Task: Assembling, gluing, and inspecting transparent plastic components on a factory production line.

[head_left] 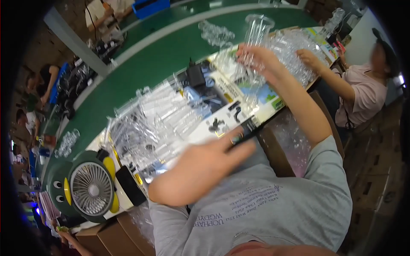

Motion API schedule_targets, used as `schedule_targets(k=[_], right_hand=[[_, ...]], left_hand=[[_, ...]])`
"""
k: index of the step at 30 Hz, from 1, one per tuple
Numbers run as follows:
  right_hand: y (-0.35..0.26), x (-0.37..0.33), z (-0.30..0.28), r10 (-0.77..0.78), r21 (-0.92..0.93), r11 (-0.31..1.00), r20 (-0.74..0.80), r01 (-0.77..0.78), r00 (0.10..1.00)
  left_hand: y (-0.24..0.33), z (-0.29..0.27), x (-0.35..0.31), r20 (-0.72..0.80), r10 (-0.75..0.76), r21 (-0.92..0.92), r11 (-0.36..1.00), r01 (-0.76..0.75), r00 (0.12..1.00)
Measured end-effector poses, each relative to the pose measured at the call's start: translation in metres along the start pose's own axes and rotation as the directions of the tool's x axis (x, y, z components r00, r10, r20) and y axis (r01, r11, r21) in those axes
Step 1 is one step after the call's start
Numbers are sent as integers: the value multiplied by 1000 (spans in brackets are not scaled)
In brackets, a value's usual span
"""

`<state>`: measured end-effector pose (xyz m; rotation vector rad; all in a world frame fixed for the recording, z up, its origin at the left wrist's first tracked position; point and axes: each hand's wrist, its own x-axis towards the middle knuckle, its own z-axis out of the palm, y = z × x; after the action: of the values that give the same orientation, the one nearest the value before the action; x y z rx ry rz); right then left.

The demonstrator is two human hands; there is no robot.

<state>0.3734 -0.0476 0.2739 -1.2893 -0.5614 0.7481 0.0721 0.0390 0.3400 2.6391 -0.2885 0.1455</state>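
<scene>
My right hand (261, 60) is raised over the far right part of the bench, its fingers closed around a clear plastic tube (257, 32) with a wide flared rim. Closer to my body, my left hand (198, 168) is smeared by motion; its thumb and forefinger look spread, and I see nothing between them. It hovers by the near edge of a printed carton sheet (205, 128). Just beyond it lies a heap of clear plastic parts (145, 123), some long and tube-like. A second heap of clear parts (290, 53) sits beside my right hand.
A green penguin-shaped fan (92, 187) and a black phone-like slab (130, 185) stand at left. A black adapter (195, 76) lies mid-bench. Small clear clusters (215, 33) rest on the green surface (149, 55). At right, a co-worker's hand (309, 59) reaches into the heap.
</scene>
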Motion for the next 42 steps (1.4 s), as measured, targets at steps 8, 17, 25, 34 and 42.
schedule_targets(k=[8, 17, 25, 34, 42], right_hand=[[10, -51, 28, -131, 47, 991, 112, 126, 985], [34, -90, 26, -159, 478, 869, 30, 125, 987], [47, -101, 21, -102, 474, 878, 44, 69, 994], [37, -55, 33, -40, 191, 981, 42, 32, 998], [27, 118, 30, 38, 470, 882, -138, 32, 990]], left_hand=[[-59, -48, -30, -588, -290, 37, 923, 383, 755], [-82, -35, -17, -466, -270, 145, 916, 374, 843], [-93, -35, -20, -428, -171, 238, 926, 293, 887], [-81, -46, -15, -435, -478, 11, 844, 536, 763], [-65, -51, -12, -419, -459, -15, 866, 499, 783]])
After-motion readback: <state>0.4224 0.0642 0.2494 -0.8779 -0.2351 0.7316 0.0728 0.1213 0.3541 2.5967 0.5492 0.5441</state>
